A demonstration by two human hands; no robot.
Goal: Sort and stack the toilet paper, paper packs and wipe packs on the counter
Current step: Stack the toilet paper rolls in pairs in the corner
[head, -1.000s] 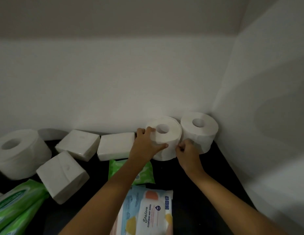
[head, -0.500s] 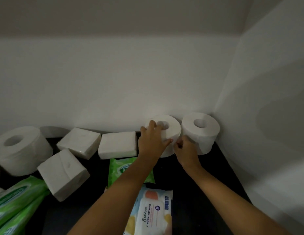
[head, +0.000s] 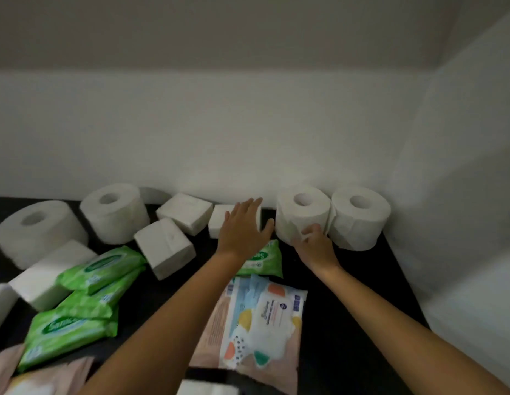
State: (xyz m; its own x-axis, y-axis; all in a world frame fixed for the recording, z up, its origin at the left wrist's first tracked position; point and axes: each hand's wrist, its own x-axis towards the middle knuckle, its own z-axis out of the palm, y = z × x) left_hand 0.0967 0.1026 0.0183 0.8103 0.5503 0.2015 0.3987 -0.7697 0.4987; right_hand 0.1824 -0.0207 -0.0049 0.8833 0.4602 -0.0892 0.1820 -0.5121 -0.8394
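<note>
Left hand (head: 242, 228) over black corner counter (head: 333, 352)

The lower-left green wipe pack (head: 65, 334) reads "Sani…", cut off; print on the pastel wipe pack (head: 265, 317) is blurred.

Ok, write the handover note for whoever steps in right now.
Left hand: open, spread over a white paper pack by the wall.
Right hand: fingers curled on the front of the inner roll.
Done: inner roll and corner roll stand side by side in the right corner.
Left: two loose rolls, other paper packs, green wipe packs and the patterned wipe pack lie scattered, unstacked.
</note>
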